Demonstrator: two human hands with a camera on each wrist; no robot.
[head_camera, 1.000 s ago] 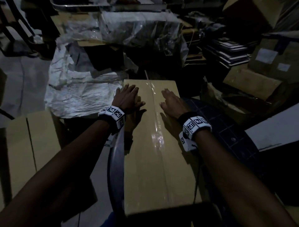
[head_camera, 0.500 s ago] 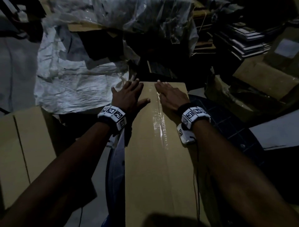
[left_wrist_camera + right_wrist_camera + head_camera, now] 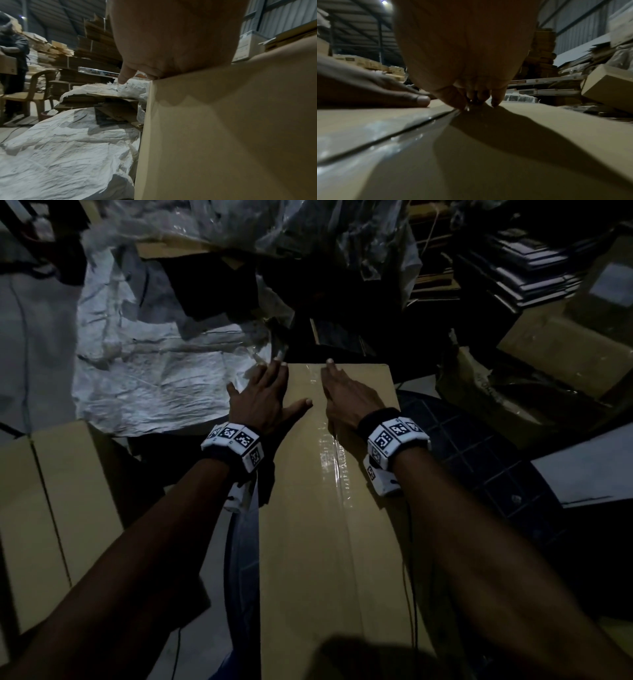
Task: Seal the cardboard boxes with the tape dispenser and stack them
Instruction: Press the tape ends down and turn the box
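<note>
A long brown cardboard box (image 3: 329, 542) lies lengthwise in front of me, with a strip of clear tape (image 3: 330, 460) along its centre seam. My left hand (image 3: 267, 395) lies flat on the box's far left corner, fingers straight and reaching past the far edge, thumb spread toward the seam. My right hand (image 3: 346, 395) presses flat on the tape near the far end, fingers stretched to the far edge. The right wrist view shows the fingertips (image 3: 477, 98) down on the glossy tape (image 3: 385, 136) and the left thumb (image 3: 418, 100) beside them. No tape dispenser is in view.
Another closed cardboard box (image 3: 51, 508) stands at my left. Crumpled white sheeting (image 3: 154, 371) lies beyond the box on the left; stacked cardboard and a tilted box (image 3: 565, 347) crowd the right. In the left wrist view, a plastic chair (image 3: 30, 92) and another person (image 3: 12, 54) are at the far left.
Both hands have slid forward along the box top to its far end, the right hand moving onto the tape at the seam. The head view has tipped downward.
</note>
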